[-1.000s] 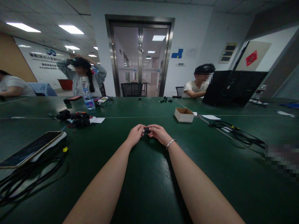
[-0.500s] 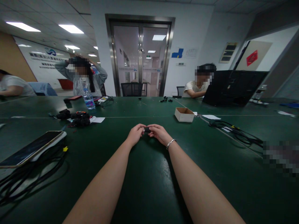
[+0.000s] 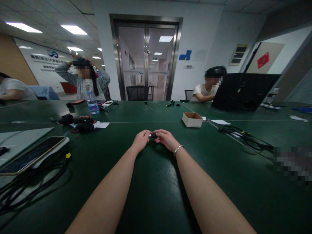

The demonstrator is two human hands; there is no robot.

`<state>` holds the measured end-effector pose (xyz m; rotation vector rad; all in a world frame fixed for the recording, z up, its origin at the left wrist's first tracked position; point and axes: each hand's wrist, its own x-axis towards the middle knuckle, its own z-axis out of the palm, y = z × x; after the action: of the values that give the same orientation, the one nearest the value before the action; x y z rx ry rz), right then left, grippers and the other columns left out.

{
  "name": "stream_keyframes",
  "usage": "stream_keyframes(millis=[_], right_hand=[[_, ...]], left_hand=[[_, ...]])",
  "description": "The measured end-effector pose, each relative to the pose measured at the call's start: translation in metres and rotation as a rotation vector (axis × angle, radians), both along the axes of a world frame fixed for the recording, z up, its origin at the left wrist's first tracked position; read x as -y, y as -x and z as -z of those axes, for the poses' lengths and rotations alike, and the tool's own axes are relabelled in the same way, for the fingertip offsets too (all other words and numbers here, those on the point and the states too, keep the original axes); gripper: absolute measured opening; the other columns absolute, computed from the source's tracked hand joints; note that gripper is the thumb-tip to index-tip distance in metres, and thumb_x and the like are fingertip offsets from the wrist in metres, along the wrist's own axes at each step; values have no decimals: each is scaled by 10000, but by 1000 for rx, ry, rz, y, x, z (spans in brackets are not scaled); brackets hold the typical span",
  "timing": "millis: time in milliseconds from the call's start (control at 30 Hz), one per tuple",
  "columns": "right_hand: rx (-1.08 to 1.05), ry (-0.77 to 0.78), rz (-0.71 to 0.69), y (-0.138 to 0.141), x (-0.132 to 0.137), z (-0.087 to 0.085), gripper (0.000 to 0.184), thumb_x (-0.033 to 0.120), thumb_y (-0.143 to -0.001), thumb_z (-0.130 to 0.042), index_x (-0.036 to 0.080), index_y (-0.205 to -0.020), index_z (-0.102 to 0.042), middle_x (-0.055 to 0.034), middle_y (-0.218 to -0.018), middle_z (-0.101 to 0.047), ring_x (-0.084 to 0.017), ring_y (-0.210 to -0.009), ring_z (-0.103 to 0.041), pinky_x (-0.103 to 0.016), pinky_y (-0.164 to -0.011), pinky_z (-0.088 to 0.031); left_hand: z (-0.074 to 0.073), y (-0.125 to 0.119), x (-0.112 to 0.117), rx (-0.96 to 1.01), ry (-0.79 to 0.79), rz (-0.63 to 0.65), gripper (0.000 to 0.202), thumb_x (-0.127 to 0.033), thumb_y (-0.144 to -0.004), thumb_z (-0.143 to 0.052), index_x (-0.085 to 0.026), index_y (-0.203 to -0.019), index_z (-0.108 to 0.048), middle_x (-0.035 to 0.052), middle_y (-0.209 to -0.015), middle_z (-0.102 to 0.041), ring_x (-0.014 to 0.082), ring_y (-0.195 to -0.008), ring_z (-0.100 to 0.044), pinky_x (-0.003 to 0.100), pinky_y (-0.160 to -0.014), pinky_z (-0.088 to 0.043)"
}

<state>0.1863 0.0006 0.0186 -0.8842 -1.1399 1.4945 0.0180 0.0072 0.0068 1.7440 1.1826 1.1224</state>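
Over the green table point(image 3: 156, 182), my left hand point(image 3: 141, 141) and my right hand point(image 3: 167, 139) meet fingertip to fingertip. Between them is a small black piece with a shiny silver end point(image 3: 152, 135), too small to name for sure. My left fingers pinch its silver end. The black end sits in my right fingers, which cover part of it. A silver bracelet is on my right wrist.
An open cardboard box point(image 3: 192, 123) stands beyond my right hand. Left lie a phone point(image 3: 36, 152), coiled black cable point(image 3: 36, 190) and a pale flat panel point(image 3: 26, 135). A bottle point(image 3: 93, 105), a large black screen point(image 3: 241, 91) and more cable point(image 3: 246, 138) stand or lie further out. Several people sit around.
More of the silver end shows between my hands, which have otherwise hardly moved. A pale flat panel has come into view at the left edge. The person at the far left shifts their raised arms slightly.
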Motion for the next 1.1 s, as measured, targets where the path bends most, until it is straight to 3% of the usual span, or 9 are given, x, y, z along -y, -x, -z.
stream_keyframes(millis=[367,567,767,1100], right_hand=[[131,-34,-74,2,0,-2,228,-13,-747,-629,123,-929,-653,-16,-675,-671,-75,-521,-612,-145,-493,-524],[116,-38,-77,3,0,-1,230,-10,-730,-664,121,-919,-662,-18,-692,-674,-80,-570,-630,-145,-517,-537],[66,6,-40,1,1,-3,188,2,-755,-652,115,-904,-664,-32,-692,-674,-86,-564,-638,-151,-528,-550],[18,24,1,1,-3,2,96,73,-789,-668,110,-877,-669,-38,-652,-650,-86,-527,-613,-152,-482,-522]], left_hand=[[-9,1,6,25,-17,-116,406,-478,-885,-393,-175,-834,-658,-24,-527,-475,125,-492,-451,251,-527,-335],[-4,4,2,9,-61,-166,323,-472,-870,-444,-192,-813,-595,-19,-614,-528,131,-570,-488,236,-549,-351],[2,4,-3,12,-86,-163,215,-388,-851,-489,-198,-821,-586,-4,-742,-584,135,-677,-535,236,-632,-404],[-5,1,0,56,-116,-109,150,-162,-776,-514,-185,-873,-625,30,-896,-649,155,-837,-595,267,-797,-453]])
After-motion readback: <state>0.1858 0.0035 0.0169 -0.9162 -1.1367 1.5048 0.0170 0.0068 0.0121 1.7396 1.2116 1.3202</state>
